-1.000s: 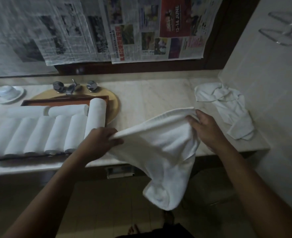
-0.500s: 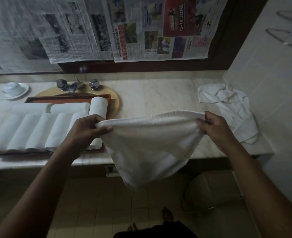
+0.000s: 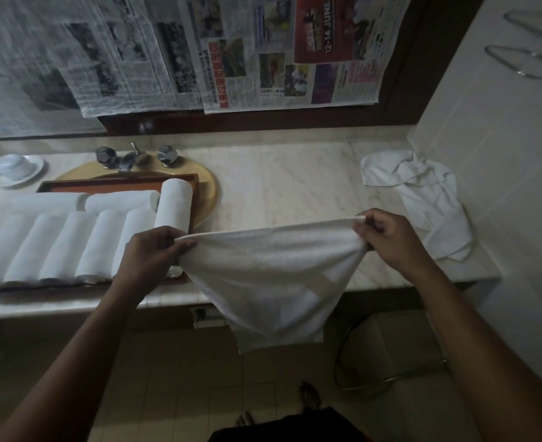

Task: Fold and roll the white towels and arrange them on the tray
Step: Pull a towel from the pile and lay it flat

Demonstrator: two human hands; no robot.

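A white towel (image 3: pixel 272 275) hangs stretched between my hands in front of the counter edge. My left hand (image 3: pixel 150 255) pinches its left top corner and my right hand (image 3: pixel 390 239) pinches the right one. The lower part droops below the counter. To the left, a brown tray (image 3: pixel 116 186) holds several rolled white towels (image 3: pixel 94 242) side by side, with one roll (image 3: pixel 174 205) at the right end. More loose white towels (image 3: pixel 422 193) lie crumpled on the counter at the right, by the wall.
The marble counter (image 3: pixel 279 186) runs left to right. Behind the tray sit a tap with two knobs (image 3: pixel 134 157) and a yellow basin rim (image 3: pixel 207 193). A white cup on a saucer (image 3: pixel 16 165) stands far left. Newspaper covers the wall behind. A tiled wall closes the right side.
The towel's top edge has been pulled taut and level between both hands, where it had sagged bunched a second ago. Both hands moved a little apart.
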